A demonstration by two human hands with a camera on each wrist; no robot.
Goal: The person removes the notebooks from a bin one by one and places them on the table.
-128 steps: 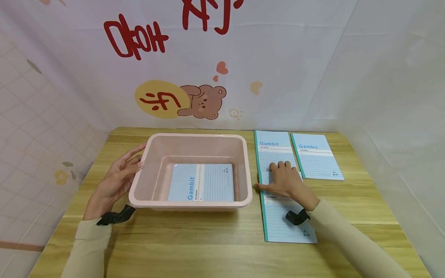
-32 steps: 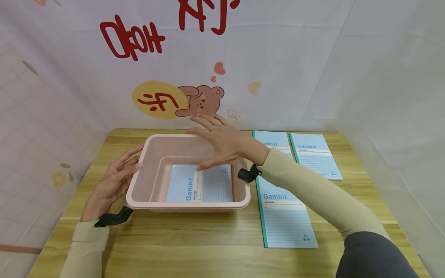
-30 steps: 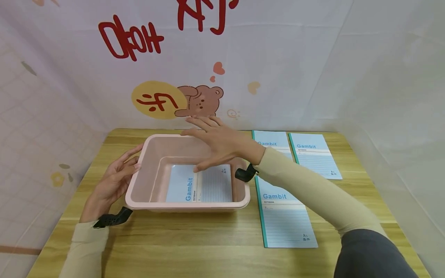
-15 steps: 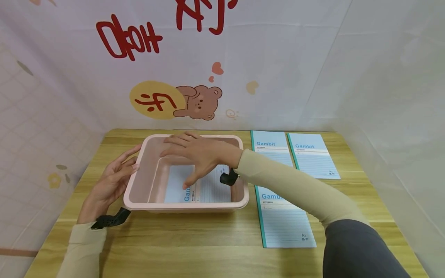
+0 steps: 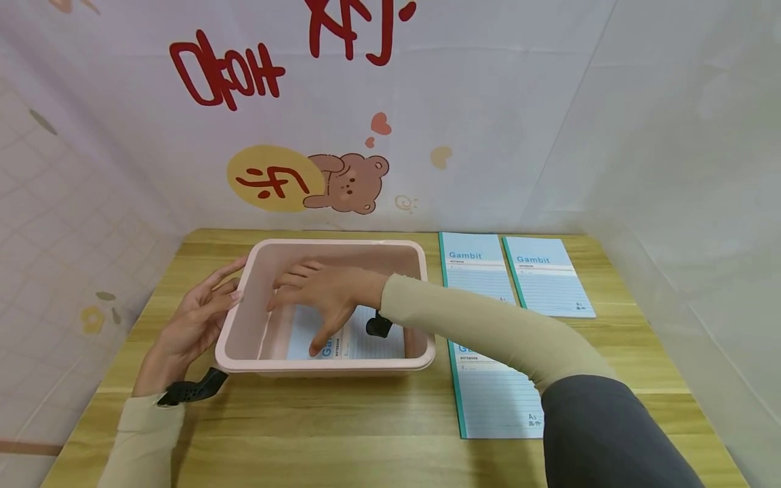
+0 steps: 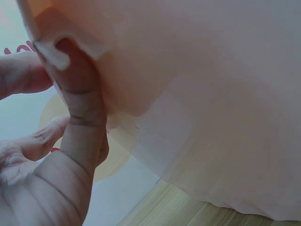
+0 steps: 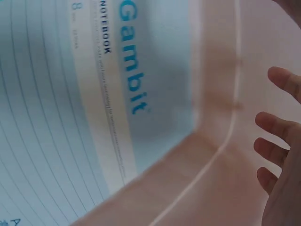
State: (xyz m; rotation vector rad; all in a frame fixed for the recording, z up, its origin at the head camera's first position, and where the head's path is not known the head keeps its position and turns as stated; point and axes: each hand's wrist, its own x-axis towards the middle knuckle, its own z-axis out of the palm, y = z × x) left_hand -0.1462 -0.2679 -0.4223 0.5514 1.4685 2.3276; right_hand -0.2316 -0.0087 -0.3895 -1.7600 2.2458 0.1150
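A pale pink plastic basin (image 5: 323,366) stands on the table, left of the middle. My left hand (image 5: 198,315) holds its left side, the fingers behind the wall and the thumb at the rim; the left wrist view shows the thumb (image 6: 77,113) bent against the basin wall (image 6: 211,94). A light-blue Gambit notebook (image 5: 363,346) lies flat in the basin, turned sideways. Over it my right hand (image 5: 323,291) reaches inside with spread fingers and holds nothing. In the right wrist view its fingers (image 7: 277,125) are near the basin wall; whether they touch it I cannot tell.
Three more Gambit notebooks with green spines lie on the right: one at the back (image 5: 472,271), one beside it (image 5: 549,278) and one in front (image 5: 488,407). My right sleeve (image 5: 464,315) crosses above them and the basin's right rim. A printed curtain (image 5: 488,102) hangs behind the table.
My right hand has left the notebooks on the right, crossed over the basin and come down into it. The front notebook lies slightly nearer to me. My left hand keeps its hold.
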